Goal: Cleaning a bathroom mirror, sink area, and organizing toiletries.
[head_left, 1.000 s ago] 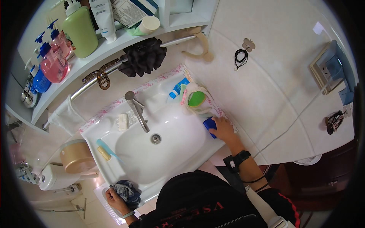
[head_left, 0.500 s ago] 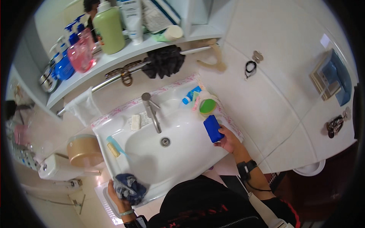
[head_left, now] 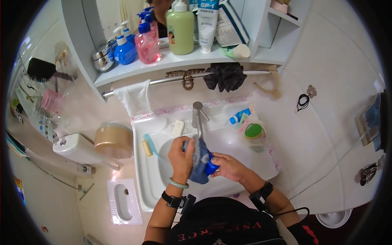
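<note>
Above the white sink, both of my hands have come together at the faucet. My left hand is closed round a bunched blue-grey cloth. In the grip of my right hand is a bright blue block, its near end between thumb and fingers. The cloth presses against the block and covers much of it. The spout's lower end and the drain are hidden behind my left hand and the cloth.
A white soap bar lies behind the basin. On the left rim are a light blue brush and a yellowish bar. A blue bottle and a green-topped container occupy the back right corner. Pump bottles line the shelf above.
My left hand has carried the cloth from the sink's front left corner to the middle. The right hand has brought the blue block leftward against it. The head view has shifted.
</note>
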`<move>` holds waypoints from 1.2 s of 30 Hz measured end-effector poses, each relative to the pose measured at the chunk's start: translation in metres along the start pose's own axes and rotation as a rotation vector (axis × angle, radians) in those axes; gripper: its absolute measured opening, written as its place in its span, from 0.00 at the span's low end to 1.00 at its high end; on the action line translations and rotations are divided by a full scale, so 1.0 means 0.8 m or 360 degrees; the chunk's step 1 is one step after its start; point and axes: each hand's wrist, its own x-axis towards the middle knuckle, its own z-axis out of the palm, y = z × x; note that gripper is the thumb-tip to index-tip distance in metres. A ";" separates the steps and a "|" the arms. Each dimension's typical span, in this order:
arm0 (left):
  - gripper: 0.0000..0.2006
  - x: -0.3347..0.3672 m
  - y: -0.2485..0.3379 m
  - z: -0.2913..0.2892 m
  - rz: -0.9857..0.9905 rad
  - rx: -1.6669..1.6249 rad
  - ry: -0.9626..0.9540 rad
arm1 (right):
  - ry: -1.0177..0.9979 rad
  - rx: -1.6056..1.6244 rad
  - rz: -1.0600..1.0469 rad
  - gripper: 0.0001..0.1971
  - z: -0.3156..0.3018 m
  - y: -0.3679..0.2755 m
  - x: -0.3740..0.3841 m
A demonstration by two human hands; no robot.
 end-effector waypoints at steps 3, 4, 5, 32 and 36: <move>0.09 0.022 -0.042 0.007 -0.0238 -0.0217 0.0077 | 0.0034 -0.0020 -0.0013 0.26 -0.003 -0.006 -0.011; 0.09 0.026 -0.066 0.001 -0.0273 -0.0359 0.0098 | -0.0046 -0.0056 -0.0046 0.28 -0.004 -0.020 -0.021; 0.08 0.028 -0.089 -0.012 -0.0347 -0.0562 0.0120 | -0.0161 -0.0065 -0.0114 0.30 0.000 -0.044 -0.032; 0.16 -0.116 -0.154 -0.187 -0.0595 0.0201 0.0682 | 0.1914 -0.2203 -0.1882 0.22 0.003 -0.577 -0.071; 0.16 -0.118 -0.155 -0.186 -0.0577 0.0243 0.0727 | 0.1949 -0.2608 -0.1816 0.24 0.019 -0.569 -0.054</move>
